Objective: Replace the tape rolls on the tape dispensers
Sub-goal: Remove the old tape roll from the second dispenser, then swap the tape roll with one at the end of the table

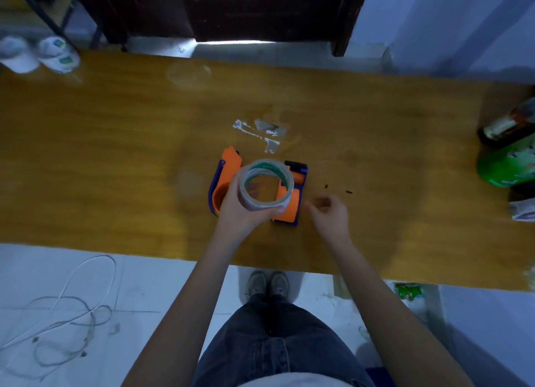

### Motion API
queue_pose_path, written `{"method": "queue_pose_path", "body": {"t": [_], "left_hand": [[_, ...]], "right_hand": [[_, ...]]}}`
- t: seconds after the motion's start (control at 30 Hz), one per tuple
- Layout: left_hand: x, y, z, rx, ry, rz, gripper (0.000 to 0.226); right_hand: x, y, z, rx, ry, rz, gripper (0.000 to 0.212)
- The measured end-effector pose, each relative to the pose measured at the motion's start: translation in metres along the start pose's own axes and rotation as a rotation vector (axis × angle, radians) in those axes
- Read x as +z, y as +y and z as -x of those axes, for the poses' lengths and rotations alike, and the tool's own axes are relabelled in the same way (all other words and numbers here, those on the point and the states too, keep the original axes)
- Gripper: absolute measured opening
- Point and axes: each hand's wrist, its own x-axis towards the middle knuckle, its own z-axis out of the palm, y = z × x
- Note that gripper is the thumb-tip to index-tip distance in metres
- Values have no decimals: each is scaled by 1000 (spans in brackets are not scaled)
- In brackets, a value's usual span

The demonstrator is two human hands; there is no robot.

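Tape roll point(265, 184): clear, with a green-printed core, gripped round its outside by the left hand point(241, 210) and held above the tape dispensers, open centre facing up.

Tape dispensers: 2, orange and blue, lying side by side on the wooden table point(115, 132); the left dispenser point(226, 172) and the right dispenser point(292, 198) are both partly hidden under the roll.

Right hand point(328, 213): holding nothing, fingers loosely curled, just right of the right dispenser, over the table.

Table, far edges: 2 white cups point(37, 54) at left, a green bottle point(506, 166) at right.
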Motion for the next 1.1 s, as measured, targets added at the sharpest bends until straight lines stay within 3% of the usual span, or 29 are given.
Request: {"method": "queue_pose_path", "body": {"t": [0.1,0.13,0.23,0.3,0.43,0.5,0.6,0.77,1.1], "left_hand": [[-13,-1,13,10,74,75,87],[-16,0,17,19,92,89,87],[-23,2,25,51,118,73,92],[-32,2,31,66,155,100,89],[-62,4,51,-42,245,283,88],[-78,1,59,-134,385,432,74],[-104,-7,73,-173,537,498,46],[-157,-29,100,-151,635,506,32],[-303,-59,134,-178,662,467,29]], "right_hand": [[-20,-22,19,-101,108,-267,15],[-22,-33,27,-133,37,-340,15],[-7,-70,47,-214,-402,-315,26],[8,-87,56,-228,-547,-293,31],[35,-109,71,-140,-582,-477,24],[48,-115,81,-158,-618,-511,15],[71,-123,96,-165,-672,-529,21],[112,-140,128,-182,-758,-411,47],[231,-175,214,-172,-715,-377,43]]}}
